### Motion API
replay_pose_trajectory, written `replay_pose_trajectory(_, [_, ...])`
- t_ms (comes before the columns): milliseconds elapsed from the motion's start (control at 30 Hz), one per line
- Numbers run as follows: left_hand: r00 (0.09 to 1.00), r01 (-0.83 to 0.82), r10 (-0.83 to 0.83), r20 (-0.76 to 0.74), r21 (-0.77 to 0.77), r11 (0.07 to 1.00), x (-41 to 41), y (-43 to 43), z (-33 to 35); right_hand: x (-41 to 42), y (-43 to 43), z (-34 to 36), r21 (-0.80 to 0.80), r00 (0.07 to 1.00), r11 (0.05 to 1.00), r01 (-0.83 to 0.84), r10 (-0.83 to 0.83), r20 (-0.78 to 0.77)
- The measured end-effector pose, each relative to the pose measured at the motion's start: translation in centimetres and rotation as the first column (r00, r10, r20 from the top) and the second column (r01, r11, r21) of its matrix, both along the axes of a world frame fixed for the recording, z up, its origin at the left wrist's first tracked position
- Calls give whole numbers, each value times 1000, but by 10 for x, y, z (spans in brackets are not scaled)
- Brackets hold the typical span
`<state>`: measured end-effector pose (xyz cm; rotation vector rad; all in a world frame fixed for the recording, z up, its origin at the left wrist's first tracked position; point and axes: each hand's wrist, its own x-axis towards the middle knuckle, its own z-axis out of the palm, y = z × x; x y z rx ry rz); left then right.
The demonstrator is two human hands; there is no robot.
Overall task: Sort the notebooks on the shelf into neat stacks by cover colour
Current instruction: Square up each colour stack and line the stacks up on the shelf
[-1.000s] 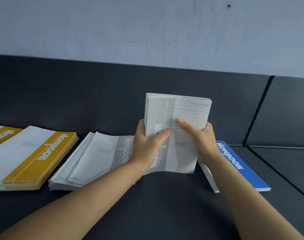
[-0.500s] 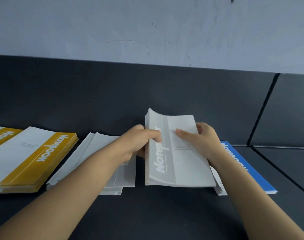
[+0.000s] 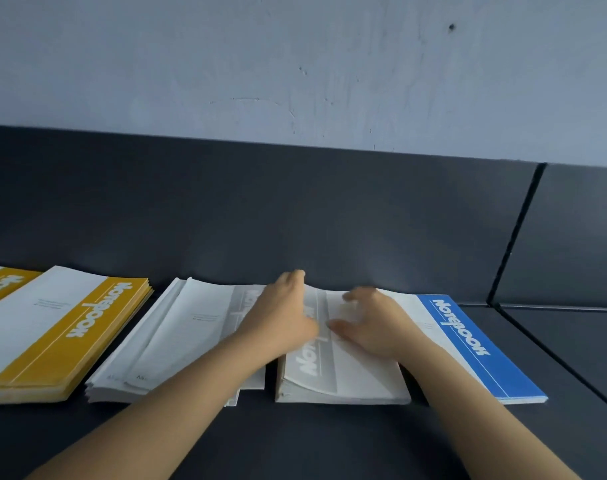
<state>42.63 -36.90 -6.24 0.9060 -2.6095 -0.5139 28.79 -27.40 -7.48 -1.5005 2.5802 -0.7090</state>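
The shelf (image 3: 329, 445) carries the same piles as a second ago: the yellow stack (image 3: 53, 334) at the left is squared and unmoved, and the grey stack (image 3: 177, 334) beside it is still fanned, its covers slipped sideways.

The change is in the bundle (image 3: 350, 379) of grey notebooks. A second ago it stood on end in both hands. Half a second ago it was tipping forward. Now it lies flat on the shelf, cover up, just right of the grey stack with a narrow gap between them. Its top cover bows a little at the near left corner. Its right side meets the white part of the blue notebook (image 3: 468, 341), though the forearm hides whether it overlaps.

The left hand (image 3: 281, 317) has dropped with the bundle and grips its far left corner, fingers bent over the edge. The right hand (image 3: 371, 323) has let go of the side and lies on the cover, fingers spread and nearly straight, pressing it down.

So the bundle looks squared and set down, but grey is still split into two piles. The fanned stack probably needs straightening and joining next.
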Motion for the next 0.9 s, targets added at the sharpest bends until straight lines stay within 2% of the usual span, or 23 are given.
replay_pose_trajectory(67, [996, 41, -39, 84, -23, 999, -1, 2, -4, 2, 0, -3, 84, 998, 996, -24, 29, -52])
replay_pose_trajectory(200, [992, 35, -53, 119, 144, 989, -7, -2, -10, 2, 0, -4, 76, 996, 997, -32, 38, -81])
replay_pose_trajectory(400, [990, 7, 56, -126, 447, 894, -17, 7, -15, 1, -5, -7, 5, 997, 997, -72, 73, -17])
replay_pose_trajectory(533, [955, -15, 209, -210, 670, 742, -18, -1, -19, 1, -6, -6, -28, 999, 999, -30, 31, 42])
replay_pose_trajectory(633, [948, -37, 253, -195, 720, 693, -18, -2, -23, 0, -6, -6, -58, 998, 998, 4, -1, 62])
replay_pose_trajectory(733, [919, 23, 291, -266, 773, 634, -17, -1, -23, -1, -7, -5, -92, 993, 995, 46, -36, 112])
replay_pose_trajectory(900, [920, 84, 240, -310, 754, 651, -13, 0, -24, 1, -9, -6, -127, 990, 990, 60, -44, 131])
